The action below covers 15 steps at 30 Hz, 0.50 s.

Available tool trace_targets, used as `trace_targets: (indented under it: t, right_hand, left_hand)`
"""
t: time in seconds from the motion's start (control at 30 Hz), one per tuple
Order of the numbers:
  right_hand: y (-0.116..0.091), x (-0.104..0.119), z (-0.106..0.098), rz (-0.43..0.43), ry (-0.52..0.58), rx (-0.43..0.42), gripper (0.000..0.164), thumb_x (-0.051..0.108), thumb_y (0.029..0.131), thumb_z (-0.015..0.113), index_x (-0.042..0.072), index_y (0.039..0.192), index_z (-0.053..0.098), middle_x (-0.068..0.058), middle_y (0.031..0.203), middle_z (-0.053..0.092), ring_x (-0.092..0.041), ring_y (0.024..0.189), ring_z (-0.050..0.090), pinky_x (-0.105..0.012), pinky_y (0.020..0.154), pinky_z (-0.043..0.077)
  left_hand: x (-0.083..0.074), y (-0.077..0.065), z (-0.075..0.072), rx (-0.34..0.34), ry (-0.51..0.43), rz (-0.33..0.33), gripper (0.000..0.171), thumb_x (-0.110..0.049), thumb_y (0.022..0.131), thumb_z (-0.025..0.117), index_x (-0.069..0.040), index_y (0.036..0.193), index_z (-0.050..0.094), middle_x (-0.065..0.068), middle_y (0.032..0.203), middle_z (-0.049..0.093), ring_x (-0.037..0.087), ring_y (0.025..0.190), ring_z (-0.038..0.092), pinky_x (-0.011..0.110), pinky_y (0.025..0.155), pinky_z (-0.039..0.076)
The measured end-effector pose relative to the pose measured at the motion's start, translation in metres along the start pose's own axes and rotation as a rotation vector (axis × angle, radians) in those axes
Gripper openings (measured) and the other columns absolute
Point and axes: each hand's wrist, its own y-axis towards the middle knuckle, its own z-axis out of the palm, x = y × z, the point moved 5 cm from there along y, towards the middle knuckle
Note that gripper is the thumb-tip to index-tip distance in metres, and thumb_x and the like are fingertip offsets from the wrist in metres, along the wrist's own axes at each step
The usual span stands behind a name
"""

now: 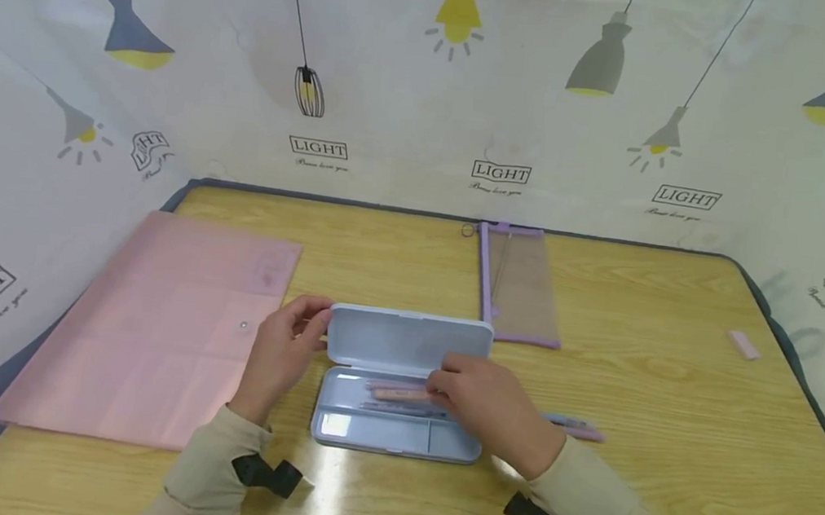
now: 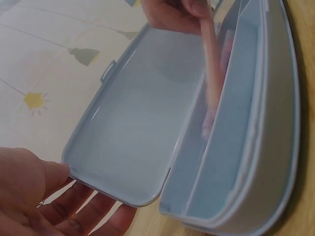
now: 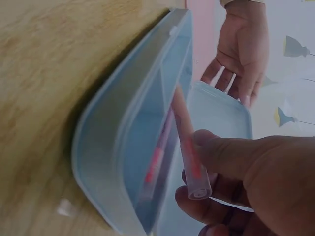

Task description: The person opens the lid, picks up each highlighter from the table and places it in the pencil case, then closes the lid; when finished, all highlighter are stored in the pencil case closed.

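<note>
A light blue pencil case (image 1: 375, 432) lies on the table with its lid (image 1: 405, 341) raised. At the lid's left end, my left hand (image 1: 277, 356) grips the edge, thumb on the near side and fingers behind. Over the case's right half, my right hand (image 1: 495, 404) pinches a peach highlighter-like pen (image 3: 184, 135) near its clear-tipped end. That pen slants down into the long rear compartment. Beneath it in the same compartment lies a pink pen (image 3: 160, 155). Beside them in the head view is a bluish pen (image 1: 399, 409), partly hidden by the right hand.
A pink snap folder (image 1: 148, 332) lies at the left. Behind the case sits a purple-edged mesh pouch (image 1: 523, 288) with a ring. More pens (image 1: 577, 429) lie to the right, partly behind the right forearm. A small pink eraser (image 1: 744, 345) is at the far right.
</note>
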Motion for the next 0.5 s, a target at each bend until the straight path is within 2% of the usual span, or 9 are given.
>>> trace_targets:
  t: [0.2, 0.4, 0.5]
  right_hand:
    - [0.004, 0.001, 0.010, 0.023, 0.007, -0.012, 0.006, 0.025, 0.091, 0.071, 0.021, 0.087, 0.073, 0.008, 0.074, 0.053, -0.006, 0.062, 0.046, -0.022, 0.054, 0.047]
    - [0.004, 0.001, 0.016, 0.042, -0.028, -0.044, 0.010, 0.026, 0.088, 0.075, 0.020, 0.082, 0.071, 0.007, 0.075, 0.058, -0.009, 0.066, 0.058, -0.027, 0.056, 0.053]
    - [0.004, 0.003, 0.017, 0.059, -0.025, -0.032, 0.009, 0.023, 0.087, 0.076, 0.018, 0.082, 0.071, 0.007, 0.077, 0.061, -0.011, 0.070, 0.061, -0.029, 0.061, 0.056]
  left_hand:
    - [-0.001, 0.001, 0.000, 0.006, 0.001, 0.018, 0.029, -0.024, 0.103, 0.053, -0.005, 0.123, 0.061, 0.013, 0.119, 0.066, 0.027, 0.103, 0.068, 0.037, 0.081, 0.063]
    - [0.000, 0.001, -0.001, 0.004, 0.005, 0.012, 0.028, -0.023, 0.103, 0.053, -0.005, 0.123, 0.062, 0.013, 0.119, 0.066, 0.027, 0.104, 0.068, 0.034, 0.079, 0.063]
    - [0.000, 0.000, 0.000, 0.006, 0.001, 0.005, 0.027, -0.023, 0.103, 0.053, -0.005, 0.122, 0.062, 0.013, 0.118, 0.066, 0.027, 0.103, 0.068, 0.036, 0.080, 0.063]
